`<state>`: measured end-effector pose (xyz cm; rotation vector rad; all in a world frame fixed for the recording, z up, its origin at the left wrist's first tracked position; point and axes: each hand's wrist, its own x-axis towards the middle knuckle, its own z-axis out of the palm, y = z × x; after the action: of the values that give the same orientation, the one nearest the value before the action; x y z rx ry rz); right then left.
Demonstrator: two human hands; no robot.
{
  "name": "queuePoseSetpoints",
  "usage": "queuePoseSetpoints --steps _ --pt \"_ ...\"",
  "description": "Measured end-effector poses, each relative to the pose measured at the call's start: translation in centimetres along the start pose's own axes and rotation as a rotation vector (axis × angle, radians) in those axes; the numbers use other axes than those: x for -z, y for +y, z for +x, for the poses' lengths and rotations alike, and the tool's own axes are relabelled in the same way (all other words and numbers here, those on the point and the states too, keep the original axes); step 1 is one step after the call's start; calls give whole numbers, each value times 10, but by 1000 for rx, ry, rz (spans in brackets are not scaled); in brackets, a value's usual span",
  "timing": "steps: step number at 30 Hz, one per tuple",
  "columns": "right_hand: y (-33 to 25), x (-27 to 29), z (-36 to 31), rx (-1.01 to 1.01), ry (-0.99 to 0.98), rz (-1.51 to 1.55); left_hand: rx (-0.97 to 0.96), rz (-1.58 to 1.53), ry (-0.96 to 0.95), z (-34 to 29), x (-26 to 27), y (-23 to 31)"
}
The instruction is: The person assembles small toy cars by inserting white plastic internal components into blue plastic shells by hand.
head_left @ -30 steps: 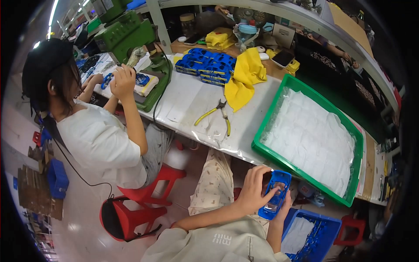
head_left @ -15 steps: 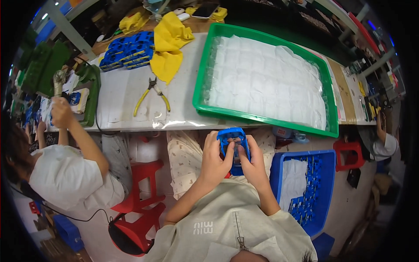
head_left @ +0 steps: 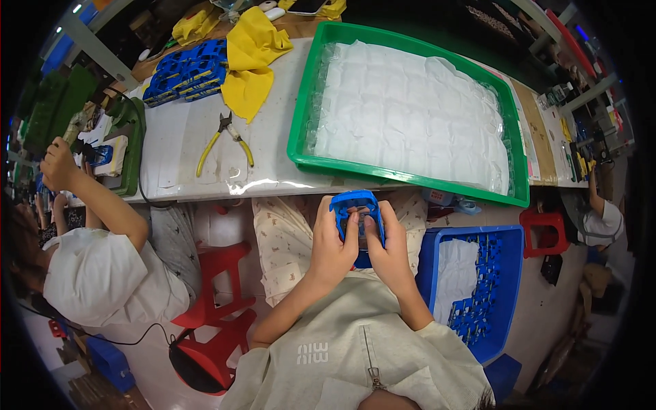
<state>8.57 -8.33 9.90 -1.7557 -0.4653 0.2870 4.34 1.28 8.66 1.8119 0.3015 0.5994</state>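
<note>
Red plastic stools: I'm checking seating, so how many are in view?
3: the upper-left stool by the left co-worker, the lower-left stool next to it, and the right-hand stool beside the blue bin. Others may be hidden.

A bare left hand (head_left: pixel 332 240) and right hand (head_left: pixel 392 247) hold a blue oblong plastic shell (head_left: pixel 354 199) near a green rectangular plastic tray (head_left: pixel 369 172).

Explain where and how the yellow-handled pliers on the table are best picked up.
Take the pliers by both yellow handles, probably from the near side of the table: the handles splay toward that edge, while the dark head points away.
</note>
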Motion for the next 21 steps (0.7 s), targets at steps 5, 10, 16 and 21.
queuePoseSetpoints --steps 5,10,16,21 --pt "-4 -2 0 -19 -3 -18 13 -37 -43 1 3 -9" --pt "-4 7 -6 -64 -95 23 71 -121 -13 1 2 -1" --pt "10 12 -8 -118 -229 105 57 -145 22 5 0 -4" --pt "11 7 -6 -125 -222 174 43 -140 39 5 1 -8"
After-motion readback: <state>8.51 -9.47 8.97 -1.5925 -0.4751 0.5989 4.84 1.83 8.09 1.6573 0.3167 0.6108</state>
